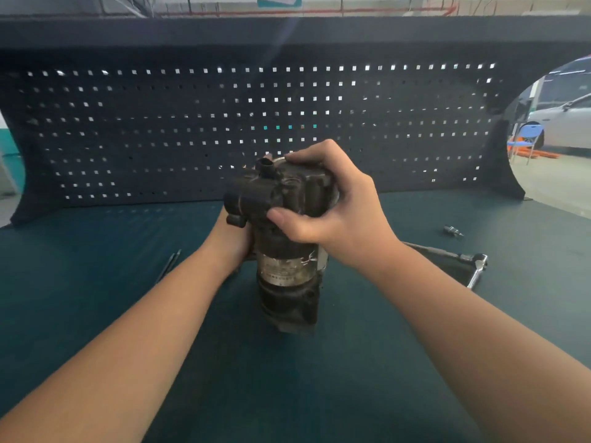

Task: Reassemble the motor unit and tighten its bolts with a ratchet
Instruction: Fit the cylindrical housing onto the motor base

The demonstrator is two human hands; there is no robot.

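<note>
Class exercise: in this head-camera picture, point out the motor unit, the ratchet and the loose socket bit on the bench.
motor unit (283,266): head view, on its silver labelled band.
ratchet (476,262): head view, on its shiny head, right of the right forearm.
socket bit (453,231): head view, on its metal body.

Dark pegboard (192,123) behind green bench (96,282), blue chair (529,139) beyond

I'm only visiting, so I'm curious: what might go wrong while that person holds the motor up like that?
The motor unit stands on end, steadied only by the left hand and right hand; it could tip if the grip loosens. The ratchet and a small loose part lie near the right forearm, which might knock them away.
</note>
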